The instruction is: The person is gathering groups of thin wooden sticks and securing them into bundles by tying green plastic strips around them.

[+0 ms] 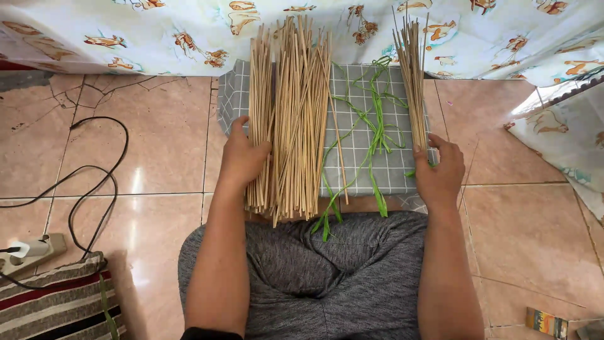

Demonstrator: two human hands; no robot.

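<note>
Large stick bundle [290, 119] runs top-to-bottom at frame centre; left hand [242, 156] rests flat on its left edge, right hand [437, 170] closes around small stick bundle [413, 82] at right

To my left a black cable [94, 182] loops across the pink floor tiles [157, 138] to a white power strip [31, 249]. Beside it lies a striped cushion [56, 302] in brown, red and cream. A printed curtain [157, 31] with orange figures hangs ahead. A small colourful box [546, 322] sits at my lower right.
</note>
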